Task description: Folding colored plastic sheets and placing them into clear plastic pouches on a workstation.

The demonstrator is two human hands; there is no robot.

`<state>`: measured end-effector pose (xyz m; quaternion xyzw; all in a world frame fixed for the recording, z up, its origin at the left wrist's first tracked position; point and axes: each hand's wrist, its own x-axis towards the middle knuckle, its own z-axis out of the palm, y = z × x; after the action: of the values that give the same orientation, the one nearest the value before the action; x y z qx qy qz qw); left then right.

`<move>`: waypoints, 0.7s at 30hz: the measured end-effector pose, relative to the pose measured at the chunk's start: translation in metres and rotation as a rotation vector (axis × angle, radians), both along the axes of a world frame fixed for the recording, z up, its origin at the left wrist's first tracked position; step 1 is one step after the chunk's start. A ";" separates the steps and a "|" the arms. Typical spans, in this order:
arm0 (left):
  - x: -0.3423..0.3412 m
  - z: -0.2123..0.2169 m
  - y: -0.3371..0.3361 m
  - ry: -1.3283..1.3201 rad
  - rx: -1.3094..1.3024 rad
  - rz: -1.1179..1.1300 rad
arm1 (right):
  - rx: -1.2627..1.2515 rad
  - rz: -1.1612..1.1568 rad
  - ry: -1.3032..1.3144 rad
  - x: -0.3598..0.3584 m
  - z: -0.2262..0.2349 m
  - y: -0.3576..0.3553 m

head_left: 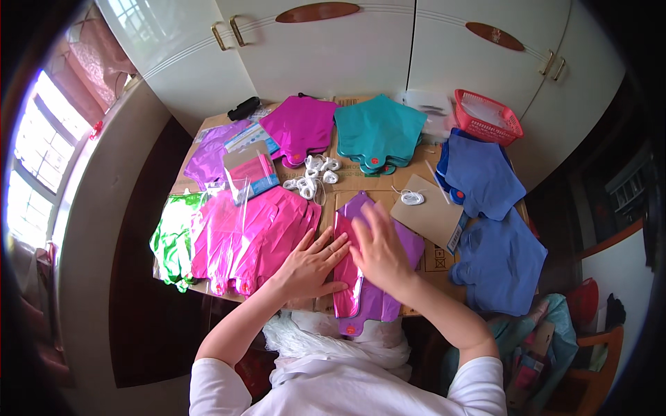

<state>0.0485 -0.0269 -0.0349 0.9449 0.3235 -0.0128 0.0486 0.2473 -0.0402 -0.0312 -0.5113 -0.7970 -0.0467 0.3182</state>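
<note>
Fingers stretched out, my left hand (309,267) lies flat across the edge of a shiny pink foil piece (347,298). This narrow strip, apparently folded, rests on a flat purple foil balloon (379,305) at the table's near edge. My right hand (381,256) is over the same foil with its fingers apart; some are slightly blurred, and I cannot tell how firmly it touches. Left of my left hand spreads a stack of pink foil balloons (257,239). A brown card (424,215) with a coil of white string (412,197) lies beyond my right hand.
Cardboard (329,215) covers the table. Around its rim lie magenta (300,125), teal (380,132), blue (482,173) and green (179,239) foil balloons. Several white string coils (312,177) sit mid-table. A red basket (488,114) stands far right, before white cabinets (319,48).
</note>
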 end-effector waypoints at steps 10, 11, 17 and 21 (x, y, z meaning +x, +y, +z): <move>-0.003 0.000 0.014 -0.055 0.041 0.017 | -0.146 0.130 -0.096 0.004 -0.037 -0.048; -0.005 -0.003 0.023 -0.059 0.081 0.036 | -0.144 0.131 -0.100 0.004 -0.038 -0.049; -0.002 -0.004 0.054 -0.027 0.089 0.087 | -0.184 0.060 -0.074 0.001 -0.024 -0.052; 0.000 -0.006 0.061 -0.042 0.241 0.057 | -0.195 0.087 -0.108 0.003 -0.031 -0.050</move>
<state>0.0488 0.0336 -0.0408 0.9344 0.3482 0.0474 -0.0583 0.2506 -0.0903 -0.0626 -0.5013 -0.8352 0.0175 0.2253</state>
